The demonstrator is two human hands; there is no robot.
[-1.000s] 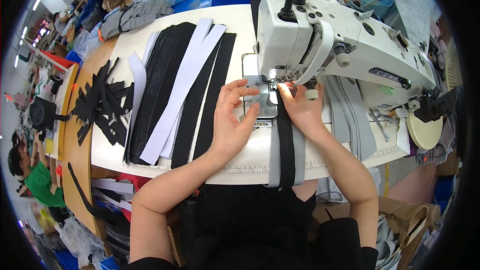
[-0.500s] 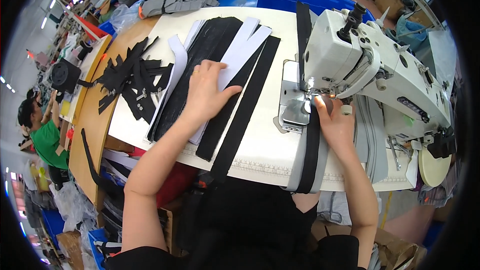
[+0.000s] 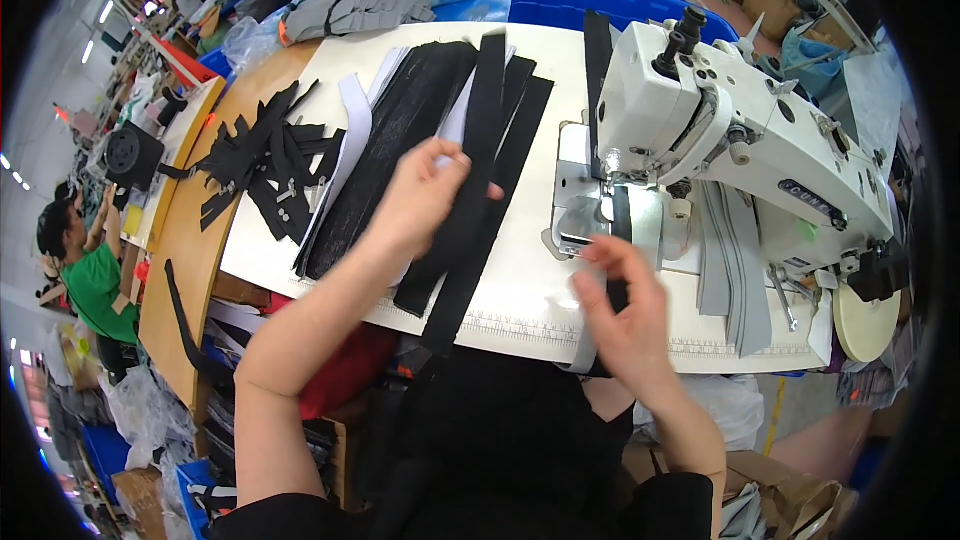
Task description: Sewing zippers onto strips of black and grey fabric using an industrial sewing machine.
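Apparently left hand [image 3: 425, 196] pinches blurred black strip [image 3: 487, 100]; right hand [image 3: 632, 318], loosely spread, partly hides grey strip [image 3: 584, 350].

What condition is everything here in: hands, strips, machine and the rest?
Left hand: closed on a black strip.
Right hand: half open, blurred; contact unclear.
Sewing machine: upright; running or stopped, I cannot tell.
Grey strips: flat, overlapping.
Leftmost white strip: bent.
Short black pieces: loosely heaped.
Blue bin: open-topped.
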